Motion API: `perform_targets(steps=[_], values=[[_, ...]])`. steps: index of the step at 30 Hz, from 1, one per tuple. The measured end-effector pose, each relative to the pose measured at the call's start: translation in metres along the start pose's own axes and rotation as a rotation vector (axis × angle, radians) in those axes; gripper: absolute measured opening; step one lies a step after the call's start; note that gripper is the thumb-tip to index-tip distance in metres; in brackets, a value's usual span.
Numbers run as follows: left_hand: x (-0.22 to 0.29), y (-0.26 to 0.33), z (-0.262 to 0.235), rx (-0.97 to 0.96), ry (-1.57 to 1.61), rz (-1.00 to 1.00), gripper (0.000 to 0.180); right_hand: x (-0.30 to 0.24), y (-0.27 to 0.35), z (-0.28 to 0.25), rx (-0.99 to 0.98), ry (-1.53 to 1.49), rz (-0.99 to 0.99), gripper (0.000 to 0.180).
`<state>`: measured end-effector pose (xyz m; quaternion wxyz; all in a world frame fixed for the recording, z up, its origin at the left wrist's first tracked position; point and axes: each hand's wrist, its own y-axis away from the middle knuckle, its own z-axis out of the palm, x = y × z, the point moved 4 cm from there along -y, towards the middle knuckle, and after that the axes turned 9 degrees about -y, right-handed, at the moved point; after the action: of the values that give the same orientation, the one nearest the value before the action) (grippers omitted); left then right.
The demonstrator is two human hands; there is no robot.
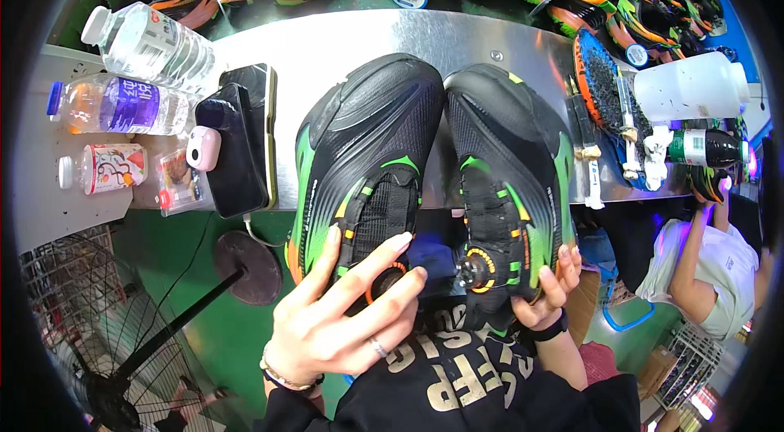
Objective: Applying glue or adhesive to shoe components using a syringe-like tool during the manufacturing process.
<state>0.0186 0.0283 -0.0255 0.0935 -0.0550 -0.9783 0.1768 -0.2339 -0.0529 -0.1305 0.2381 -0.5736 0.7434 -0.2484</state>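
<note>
Over the near edge of the metal table [465,40]: a left-side running shoe [371,122] and a right-side running shoe [510,130], close together, mostly black with green and orange. Toes point away from the person; heels reach past the edge. I can't tell if the soles touch the metal.
Shoe weight: they look big and chunky, but each one should be light enough for one hand.
Shoe feel: the bottoms look thick and should bend only a bit. The tops look softer and may squash. Nothing looks easy to break.
Left hand [322,330]: fingers spread wide over the back top of the left-side running shoe. Its thumb is hidden, so I can't tell if it grips.
Right hand [549,293]: holds the right-side running shoe near the heel, fingers curled on the outer side.
Good place to hold: the heel sides should be firm and not too slippery; the smooth toes may slide more.
Woven tongue [390,203]: looks soft, so it may fold if pulled.
Silver ring [377,346]: on the left hand, hard, and it could scratch a shoe.
</note>
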Motion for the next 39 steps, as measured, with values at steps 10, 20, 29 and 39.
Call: perform_targets(steps=[10, 20, 29, 39], values=[[-0.011, 0.017, -0.003, 0.049, -0.007, 0.1, 0.009, 0.002, -0.005, 0.002, 0.057, -0.107, 0.102, 0.038], [-0.007, 0.017, -0.001, 0.055, -0.045, 0.099, 0.012, -0.001, -0.001, 0.003, 0.058, -0.116, 0.116, 0.036], [-0.01, 0.015, -0.001, 0.04, -0.02, 0.065, 0.016, -0.004, -0.006, -0.001, -0.008, -0.113, 0.152, 0.035], [-0.052, -0.006, -0.006, 0.15, 0.194, -0.192, 0.026, -0.009, -0.019, 0.005, 0.099, 0.012, 0.155, 0.033]])
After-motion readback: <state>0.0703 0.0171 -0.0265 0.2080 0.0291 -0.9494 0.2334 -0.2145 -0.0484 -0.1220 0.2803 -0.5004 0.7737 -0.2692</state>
